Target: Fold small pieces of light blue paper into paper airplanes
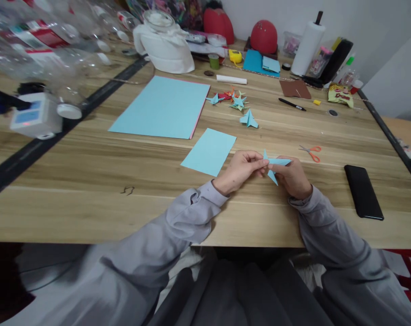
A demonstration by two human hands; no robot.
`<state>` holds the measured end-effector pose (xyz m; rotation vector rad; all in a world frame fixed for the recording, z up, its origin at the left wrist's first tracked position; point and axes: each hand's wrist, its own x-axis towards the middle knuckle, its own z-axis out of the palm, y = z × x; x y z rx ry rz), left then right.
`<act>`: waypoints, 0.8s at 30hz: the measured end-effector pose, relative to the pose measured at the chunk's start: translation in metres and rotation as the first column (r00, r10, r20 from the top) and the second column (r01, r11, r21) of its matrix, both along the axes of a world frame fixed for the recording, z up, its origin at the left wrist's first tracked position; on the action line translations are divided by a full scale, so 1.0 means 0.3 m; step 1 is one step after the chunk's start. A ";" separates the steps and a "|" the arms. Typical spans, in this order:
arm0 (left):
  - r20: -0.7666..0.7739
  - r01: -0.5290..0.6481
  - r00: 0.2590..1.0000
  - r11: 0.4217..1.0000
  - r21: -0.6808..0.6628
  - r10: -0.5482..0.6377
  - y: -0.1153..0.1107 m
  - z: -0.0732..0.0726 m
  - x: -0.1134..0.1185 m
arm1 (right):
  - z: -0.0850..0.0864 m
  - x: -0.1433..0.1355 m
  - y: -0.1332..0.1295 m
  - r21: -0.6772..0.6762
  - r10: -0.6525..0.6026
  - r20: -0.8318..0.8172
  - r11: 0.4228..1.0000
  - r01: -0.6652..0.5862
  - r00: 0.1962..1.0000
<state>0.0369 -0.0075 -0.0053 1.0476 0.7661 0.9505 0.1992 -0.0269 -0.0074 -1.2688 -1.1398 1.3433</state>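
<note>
Between both hands is a folded light-blue origami paper (272, 175), with narrow pointed arms sticking out. My left hand (243, 168) pinches its left side between thumb and fingers. From the right, my right hand (292, 175) grips the same paper, the thumb lying over it; the fingers beneath are partly hidden. A flat light-blue paper sheet (210, 151) lies just left of my left hand. Beyond the hands rest a folded blue paper plane shape (249, 119) and a small pile of colored origami pieces (237, 100).
A stack of large blue sheets (161, 108) lies at the back left. Orange-handled scissors (312, 153) and a black phone (363, 192) are on the right. Plastic bottles (45, 50) crowd the left, near a white box-like device (37, 115). A paper towel roll (307, 47) stands behind.
</note>
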 end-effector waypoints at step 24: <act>-0.060 -0.032 0.998 0.998 0.055 0.035 0.006 0.003 -0.001 | 0.013 0.012 0.009 0.055 0.050 0.137 0.997 -0.058 0.989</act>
